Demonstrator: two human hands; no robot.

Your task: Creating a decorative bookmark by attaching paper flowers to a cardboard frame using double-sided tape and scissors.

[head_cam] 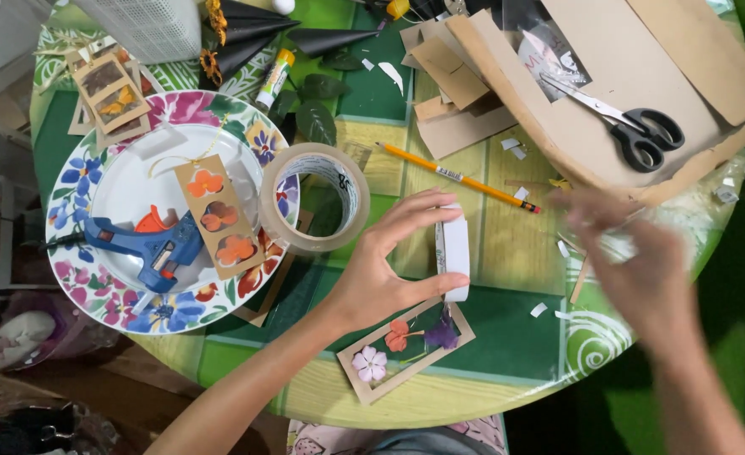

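A roll of white tape stands on edge above a cardboard frame of pressed flowers, pinched between thumb and fingers of the left hand. The right hand, blurred, fingers spread and apparently gripping nothing, hovers by a pencil and scissors. A slip could drop the roll onto the fragile petals; a glue gun rests on the floral plate.
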